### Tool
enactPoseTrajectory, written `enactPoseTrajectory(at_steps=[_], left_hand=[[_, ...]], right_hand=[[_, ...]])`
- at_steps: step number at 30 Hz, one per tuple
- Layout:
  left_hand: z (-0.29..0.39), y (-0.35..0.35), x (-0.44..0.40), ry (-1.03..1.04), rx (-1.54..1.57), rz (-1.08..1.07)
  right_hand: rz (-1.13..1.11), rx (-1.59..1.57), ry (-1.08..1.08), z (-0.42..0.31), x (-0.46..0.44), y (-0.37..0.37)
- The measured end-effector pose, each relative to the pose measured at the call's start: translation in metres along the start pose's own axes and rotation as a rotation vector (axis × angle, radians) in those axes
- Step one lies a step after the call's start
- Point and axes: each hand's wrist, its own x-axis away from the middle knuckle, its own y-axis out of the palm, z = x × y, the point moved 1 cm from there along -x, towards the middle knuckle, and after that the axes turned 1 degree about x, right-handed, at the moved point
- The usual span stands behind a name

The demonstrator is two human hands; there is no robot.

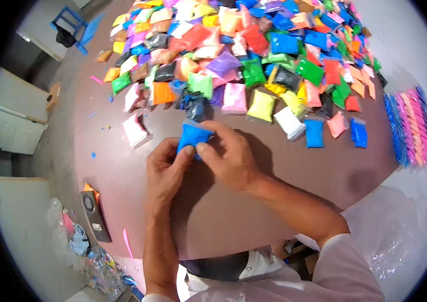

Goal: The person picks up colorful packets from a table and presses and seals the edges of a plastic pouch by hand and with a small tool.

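Observation:
A small clear packet of blue clay-like stuff (193, 135) is held up over the table between my two hands. My left hand (167, 166) pinches its lower left side, thumb on the front. On its right side, my right hand (231, 156) presses with the thumb while the index finger lies along the top edge. Just beyond the packet sits a black packet (195, 105), and a white packet (134, 130) lies to the left of my hands. To the right are another white packet (289, 123) and a blue packet (314, 133).
A large heap of many-coloured packets (243, 50) covers the far side of the brown table (274, 211). Long strips of wrapped packets (412, 126) lie at the right. A dark phone-like device (95, 216) rests near the left edge, with a pink strip (127, 242) beside it.

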Motion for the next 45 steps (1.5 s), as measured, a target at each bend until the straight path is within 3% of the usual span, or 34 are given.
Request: enactPoseTrajectory(at_steps=[6,9,20,22,25,27,31,33,45], left_hand=[[0.005,0.002,0.000,-0.044,0.038,-0.011],[-0.001,-0.001,-0.001,-0.051,0.044,-0.008],[0.001,0.007,0.000,-0.018,0.122,-0.024],[0.010,0.010,0.002,-0.065,0.070,-0.049],[0.005,0.008,0.001,-0.055,0.053,-0.044],[0.004,0.006,0.001,-0.054,0.040,-0.039],[0.005,0.006,0.001,-0.068,0.022,-0.046],[0.008,0.005,0.002,-0.073,0.019,-0.056],[0.006,0.007,0.006,0.020,0.086,0.047]], right_hand=[[-0.005,-0.227,0.102,0.008,0.000,0.001],[0.020,-0.120,-0.017,0.017,-0.001,0.001],[-0.026,-0.111,0.026,0.007,-0.002,-0.003],[-0.040,-0.136,0.118,0.001,-0.001,-0.003],[-0.027,-0.129,0.053,0.008,-0.001,-0.001],[0.001,-0.024,-0.146,0.013,-0.004,-0.001],[0.030,-0.025,-0.162,0.005,-0.003,-0.001],[-0.022,-0.152,0.097,-0.006,0.000,-0.004],[-0.069,-0.084,0.004,0.005,0.004,-0.002]])
